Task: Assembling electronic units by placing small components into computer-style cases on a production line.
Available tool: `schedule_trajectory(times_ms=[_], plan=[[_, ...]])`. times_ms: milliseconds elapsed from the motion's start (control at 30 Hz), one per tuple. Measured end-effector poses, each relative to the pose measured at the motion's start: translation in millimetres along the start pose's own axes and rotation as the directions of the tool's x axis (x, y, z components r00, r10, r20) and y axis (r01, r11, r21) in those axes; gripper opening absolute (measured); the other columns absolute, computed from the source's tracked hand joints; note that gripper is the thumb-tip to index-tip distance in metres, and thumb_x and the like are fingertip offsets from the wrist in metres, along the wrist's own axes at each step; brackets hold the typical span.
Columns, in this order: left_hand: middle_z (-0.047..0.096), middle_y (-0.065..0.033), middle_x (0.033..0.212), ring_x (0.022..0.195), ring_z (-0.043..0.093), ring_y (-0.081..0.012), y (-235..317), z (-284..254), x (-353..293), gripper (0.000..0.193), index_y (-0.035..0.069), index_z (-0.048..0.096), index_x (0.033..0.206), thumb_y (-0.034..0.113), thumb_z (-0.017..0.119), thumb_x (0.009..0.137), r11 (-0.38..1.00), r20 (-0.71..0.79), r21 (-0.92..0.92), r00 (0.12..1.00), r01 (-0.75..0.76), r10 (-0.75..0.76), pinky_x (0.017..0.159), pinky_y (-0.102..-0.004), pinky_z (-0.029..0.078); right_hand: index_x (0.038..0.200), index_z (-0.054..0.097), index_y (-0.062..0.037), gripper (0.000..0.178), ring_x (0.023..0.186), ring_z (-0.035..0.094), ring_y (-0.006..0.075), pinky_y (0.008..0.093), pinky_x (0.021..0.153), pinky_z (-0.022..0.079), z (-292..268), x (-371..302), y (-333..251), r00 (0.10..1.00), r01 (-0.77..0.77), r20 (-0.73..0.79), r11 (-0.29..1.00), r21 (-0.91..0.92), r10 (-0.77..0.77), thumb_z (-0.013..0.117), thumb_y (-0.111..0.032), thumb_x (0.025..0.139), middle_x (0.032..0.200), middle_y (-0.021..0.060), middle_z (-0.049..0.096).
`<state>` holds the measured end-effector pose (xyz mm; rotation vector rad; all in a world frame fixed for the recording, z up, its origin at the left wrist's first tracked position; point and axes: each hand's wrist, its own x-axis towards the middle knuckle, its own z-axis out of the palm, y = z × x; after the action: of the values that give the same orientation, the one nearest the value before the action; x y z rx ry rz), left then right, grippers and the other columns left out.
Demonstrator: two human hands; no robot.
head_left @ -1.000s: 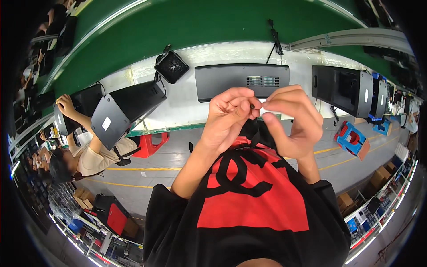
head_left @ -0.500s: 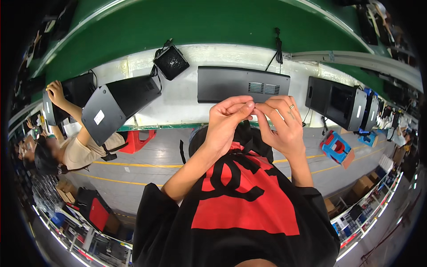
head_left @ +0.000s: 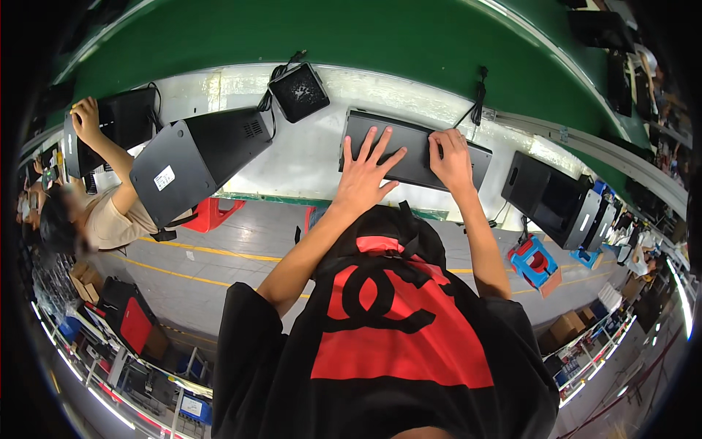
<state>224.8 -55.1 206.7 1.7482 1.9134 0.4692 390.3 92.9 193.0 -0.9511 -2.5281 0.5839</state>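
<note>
Your left hand [head_left: 368, 178] lies spread on the black flat unit [head_left: 418, 156], palm down with the fingers well apart; it presses or rests on the casing and clasps nothing. Your right hand [head_left: 451, 162] is at the unit's right half, fingers bent and bunched toward the thumb, fingertips down at its surface. Whether they meet, or pinch some small part, you cannot tell from here, since the hand covers the spot.

The unit lies along the near edge of the table [head_left: 314, 157], just inside it and slightly askew. A black cable [head_left: 479, 99] sits beyond its right end, at the table's far edge; a black square box [head_left: 298, 93] stands toward that same edge, left of the unit.

The step in hand looks like fine finger work on the casing, the left hand steadying and the right picking or pressing. The next move probably calls for keeping the left palm flat so the unit does not slide, while the right fingertips work lightly at their spot.
</note>
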Motion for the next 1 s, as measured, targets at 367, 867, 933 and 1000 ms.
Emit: schedule_trajectory(times_ms=[367, 867, 933, 1000], plan=[[0.014, -0.0066, 0.154, 0.141, 0.013, -0.0311, 1, 4, 2, 0.065, 0.032, 0.041, 0.137, 0.04, 0.066, 0.078, 0.998, 0.025, 0.068, 1.0, -0.004, 0.002, 0.106, -0.0652, 0.012, 0.085, 0.058, 0.0002, 0.02, 0.082, 0.06, 0.038, 0.0428, 0.072, 0.048, -3, 47, -3, 0.84, -0.397, 0.378, 0.916, -0.059, 0.388, 0.059, 0.005, 0.066, 0.087, 0.0169, 0.064], [0.015, -0.0189, 0.151, 0.137, 0.02, -0.0373, -18, -11, -34, 0.087, 0.01, 0.034, 0.141, 0.015, 0.08, 0.067, 0.805, -0.227, -0.558, 0.897, 0.2, -0.38, 0.11, -0.0478, 0.025, 0.096, 0.066, -0.0039, 0.05, 0.099, 0.057, 0.0173, 0.0298, 0.092, 0.04, -38, -30, 182, 0.658, -0.72, 0.655, 0.564, 0.404, 0.371, 0.043, -0.048, 0.094, 0.102, 0.0065, 0.064], [0.027, -0.0217, 0.145, 0.133, 0.031, -0.0327, -55, 39, -60, 0.092, -0.001, 0.03, 0.14, 0.008, 0.081, 0.064, 0.81, -0.268, -0.523, 0.851, 0.266, -0.452, 0.107, -0.0389, 0.032, 0.098, 0.065, -0.0028, 0.054, 0.101, 0.057, 0.0185, 0.0301, 0.094, 0.039, -4, -48, 176, 0.645, -0.763, 0.656, 0.379, 0.524, 0.392, 0.041, -0.051, 0.094, 0.104, 0.0081, 0.064], [0.048, -0.0138, 0.13, 0.122, 0.045, -0.0221, -78, 85, -39, 0.088, -0.002, 0.031, 0.137, 0.013, 0.081, 0.067, 0.539, -0.121, -0.833, 0.909, 0.125, -0.399, 0.102, -0.0338, 0.036, 0.103, 0.063, -0.0023, 0.055, 0.1, 0.057, 0.0188, 0.03, 0.092, 0.041, 31, -82, 204, 0.748, -0.527, 0.45, 0.025, 0.849, 0.489, 0.041, -0.051, 0.094, 0.103, 0.0088, 0.063]])
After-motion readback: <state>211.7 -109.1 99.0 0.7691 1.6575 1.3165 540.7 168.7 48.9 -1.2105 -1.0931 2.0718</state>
